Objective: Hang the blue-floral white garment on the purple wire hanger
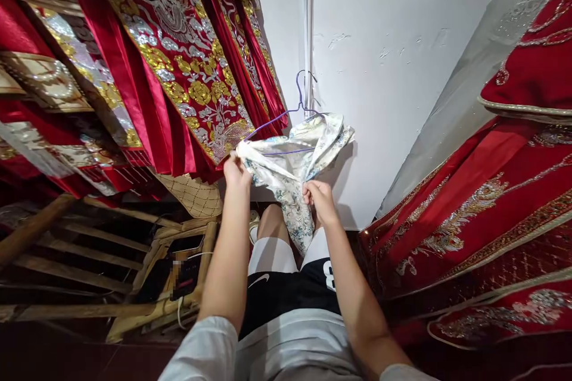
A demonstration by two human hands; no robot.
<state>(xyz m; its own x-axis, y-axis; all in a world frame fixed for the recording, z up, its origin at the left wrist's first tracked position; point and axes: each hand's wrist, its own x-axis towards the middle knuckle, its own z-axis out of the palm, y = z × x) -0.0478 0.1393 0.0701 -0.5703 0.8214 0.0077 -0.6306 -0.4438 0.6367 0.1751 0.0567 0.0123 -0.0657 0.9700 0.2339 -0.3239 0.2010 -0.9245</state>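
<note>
A white garment with a blue and green floral print point(292, 208) hangs on a thin purple hanger point(300, 95) in front of me, against the wall. At the garment's left shoulder, by the hanger's end, my left hand point(236, 171) is closed on the cloth. My right hand point(319, 195) pinches the front edge near the middle, below the neckline. The hanger's right arm runs under the cloth and is mostly hidden. Its hook rests near a pale vertical pipe point(308, 18).
Red garments with gold and silver embroidery point(179, 59) hang at the left, close to my left hand. More red embroidered garments point(469, 214) hang at the right beside a translucent cover point(429, 131). A bamboo chair point(89, 250) stands at lower left, with dark devices and a cable on it.
</note>
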